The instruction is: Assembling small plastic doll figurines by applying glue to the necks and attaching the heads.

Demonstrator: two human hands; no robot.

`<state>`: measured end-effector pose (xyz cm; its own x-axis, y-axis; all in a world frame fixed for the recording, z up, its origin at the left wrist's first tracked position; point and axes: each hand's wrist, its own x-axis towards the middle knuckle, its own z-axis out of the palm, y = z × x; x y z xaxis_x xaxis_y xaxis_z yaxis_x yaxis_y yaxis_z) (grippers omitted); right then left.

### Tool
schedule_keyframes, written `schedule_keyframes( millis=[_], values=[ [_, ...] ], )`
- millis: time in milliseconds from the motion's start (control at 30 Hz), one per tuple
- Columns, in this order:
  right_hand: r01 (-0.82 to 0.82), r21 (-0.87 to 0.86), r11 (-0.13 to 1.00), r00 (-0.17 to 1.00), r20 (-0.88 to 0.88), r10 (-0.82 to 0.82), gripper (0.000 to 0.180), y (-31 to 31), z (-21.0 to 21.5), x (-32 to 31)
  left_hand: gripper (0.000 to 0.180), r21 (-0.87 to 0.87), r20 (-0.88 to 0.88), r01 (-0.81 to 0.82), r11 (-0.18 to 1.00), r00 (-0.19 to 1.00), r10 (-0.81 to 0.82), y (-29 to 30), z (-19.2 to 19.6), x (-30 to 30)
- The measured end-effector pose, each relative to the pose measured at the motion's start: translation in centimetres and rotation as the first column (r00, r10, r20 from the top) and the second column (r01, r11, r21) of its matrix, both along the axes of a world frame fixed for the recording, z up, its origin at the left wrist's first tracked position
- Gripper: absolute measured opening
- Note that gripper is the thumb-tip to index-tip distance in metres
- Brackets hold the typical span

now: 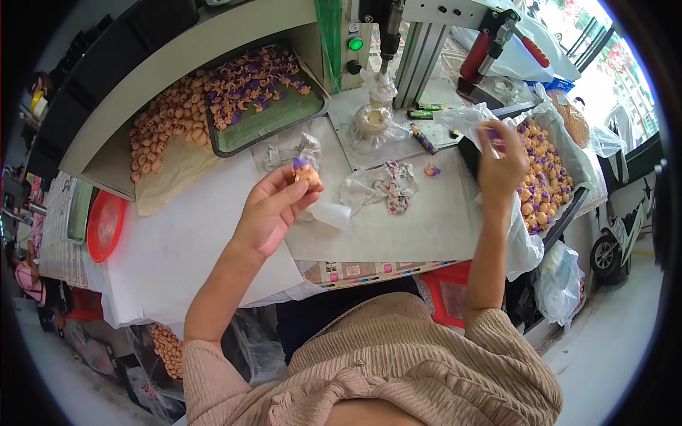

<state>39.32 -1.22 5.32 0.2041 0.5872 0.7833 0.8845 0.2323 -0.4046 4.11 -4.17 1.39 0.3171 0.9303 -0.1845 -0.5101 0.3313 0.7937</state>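
Pinched between thumb and fingers of my left hand [273,209] is a small peach-coloured figurine [305,174] with a purple top. My right hand [502,163] is raised beside the lined tray at the right, its fingers closed around a small figurine [491,133] with purple on it, mostly hidden by the fingers. Another figurine [432,170] lies alone on the worktop [426,227]. A crumpled patterned cloth [398,188] rests between my hands. The lined tray [566,221] holds a heap of finished-looking peach and purple figurines [543,174].
A press with a vertical spindle [390,35] stands at the back, above a plastic-wrapped fixture [373,121]. Behind left, a green tray [273,131] holds purple and peach pieces beside piled peach heads [167,113]. A red basin [106,226] sits far left; a red stool [444,295] is below the worktop.
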Motion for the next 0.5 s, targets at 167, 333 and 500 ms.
schedule_keyframes(
  millis=[167, 333, 500],
  values=[
    [0.428, -0.116, 0.896, 0.903, 0.096, -0.419, 0.024, -3.6, 1.1, 9.1, 0.028, -0.018, -0.108, 0.08, 0.997, 0.991, -0.082, 6.3, -0.2, 4.8],
    [0.337, 0.023, 0.941, 0.936, 0.096, -0.338, 0.025, -4.5, 1.6, 7.4, 0.027, 0.287, -0.378, -0.016, 0.958, 0.917, 0.129, 11.9, -3.3, 11.5],
    [-0.09, -0.128, 0.988, 0.994, -0.081, 0.079, 0.016, -3.2, 2.9, 3.9, 0.029, 0.555, -0.539, -0.067, 0.829, 0.73, 0.42, 15.6, -5.5, 15.6]
  ],
)
